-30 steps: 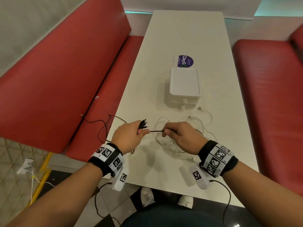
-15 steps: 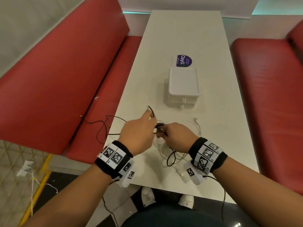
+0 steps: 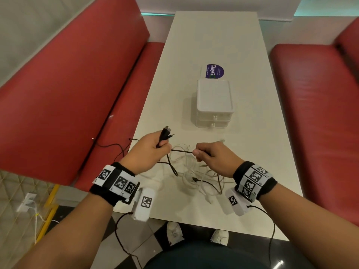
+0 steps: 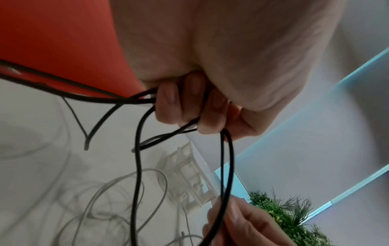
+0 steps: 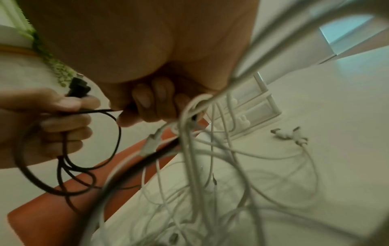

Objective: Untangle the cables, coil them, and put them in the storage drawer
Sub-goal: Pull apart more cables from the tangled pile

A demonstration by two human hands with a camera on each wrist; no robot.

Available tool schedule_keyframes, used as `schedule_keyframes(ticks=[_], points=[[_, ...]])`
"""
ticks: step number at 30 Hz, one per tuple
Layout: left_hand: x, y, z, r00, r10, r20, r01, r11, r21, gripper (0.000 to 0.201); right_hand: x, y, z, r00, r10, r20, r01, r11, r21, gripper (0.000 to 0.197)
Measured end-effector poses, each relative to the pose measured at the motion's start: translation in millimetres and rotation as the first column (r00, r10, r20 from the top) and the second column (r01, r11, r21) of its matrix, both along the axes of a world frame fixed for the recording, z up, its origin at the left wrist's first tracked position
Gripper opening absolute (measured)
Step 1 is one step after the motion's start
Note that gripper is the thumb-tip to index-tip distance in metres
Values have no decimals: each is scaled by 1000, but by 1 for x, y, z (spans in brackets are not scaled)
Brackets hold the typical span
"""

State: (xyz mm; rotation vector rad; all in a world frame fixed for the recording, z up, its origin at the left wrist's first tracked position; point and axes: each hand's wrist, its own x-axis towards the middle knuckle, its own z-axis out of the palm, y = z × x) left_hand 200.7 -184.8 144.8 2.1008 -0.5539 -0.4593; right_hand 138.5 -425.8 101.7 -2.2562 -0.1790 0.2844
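My left hand (image 3: 153,146) grips a bundle of black cable (image 3: 181,151) loops, with several plugs (image 3: 167,131) sticking up out of the fist. A taut stretch of that cable runs to my right hand (image 3: 206,154), which pinches it. In the left wrist view the curled fingers (image 4: 168,103) hold black strands (image 4: 138,159) that hang down. The right wrist view shows my fingers (image 5: 147,101) on the black cable (image 5: 99,111), with white cables (image 5: 189,133) draped over that hand. A tangle of white cables (image 3: 196,177) lies on the table under both hands. The white two-drawer storage box (image 3: 214,105) stands beyond, drawers closed.
The white table (image 3: 213,35) is long, with red bench seats on the left (image 3: 68,94) and right (image 3: 320,94). A purple sticker (image 3: 214,70) lies behind the box. Black cable (image 3: 110,146) trails over the table's left edge onto the bench. A white connector (image 5: 288,133) lies loose near the box.
My hands, close together half a second ago, have drawn apart and stretched the black cable between them. The left hand now holds more loops, plugs pointing up.
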Motion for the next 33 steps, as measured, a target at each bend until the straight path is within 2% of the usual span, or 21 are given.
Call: schedule_keyframes(ticks=[3,5,7,9,11,12,14,15,17,18,19,21,22,24,27,30,32,33], points=[[-7,3,-3,993,53,-102,-68,987,-146,41,7,0,-7,999,-39,10,40,974,-225,63],[-14,6,-10,990,28,-140,-46,991,-127,39,12,-2,-8,996,-84,16,84,927,-365,74],[-22,11,-21,989,-80,-122,89,993,77,32,15,-2,-6,988,-113,104,146,903,-404,71],[-29,17,-34,988,-147,-55,157,919,362,19,11,3,-1,957,-61,284,164,920,-356,59],[-25,22,-35,993,-83,80,30,857,514,11,2,8,1,902,33,430,122,937,-327,46],[-21,26,-31,984,-30,175,-69,845,530,11,-3,7,-2,902,51,428,104,938,-331,43],[-14,31,-17,940,88,330,-233,872,431,22,-8,4,-7,969,0,246,89,933,-349,48],[-12,31,-11,926,155,344,-271,907,322,30,-9,1,-12,992,-41,118,84,920,-382,55],[-11,28,0,926,259,275,-287,956,66,40,-5,-1,-17,993,-110,-45,78,888,-452,69],[-10,27,2,935,268,233,-276,961,1,43,-2,-1,-17,987,-141,-82,92,897,-433,71],[-8,26,3,946,230,227,-240,971,16,43,0,-1,-15,979,-179,-98,134,925,-355,69],[0,33,-5,947,30,319,-125,951,282,34,3,-4,-7,959,-270,-82,260,959,-115,57],[4,38,-12,934,-64,351,-106,889,445,28,5,-6,-1,950,-306,-63,307,952,6,51],[10,48,-24,912,-134,388,-151,769,621,25,7,-12,8,952,-297,-78,305,940,153,37],[19,60,-24,880,-108,463,-280,668,689,20,6,-18,12,970,-199,-143,213,973,88,24],[32,75,-12,854,-26,520,-408,587,699,18,6,-25,10,958,-230,-174,238,971,28,25],[37,73,-4,848,-34,529,-417,573,706,23,4,-19,8,971,-192,-140,190,981,-25,23],[36,66,-1,839,-63,541,-404,593,696,27,4,-12,7,983,-145,-115,134,986,-103,22]])
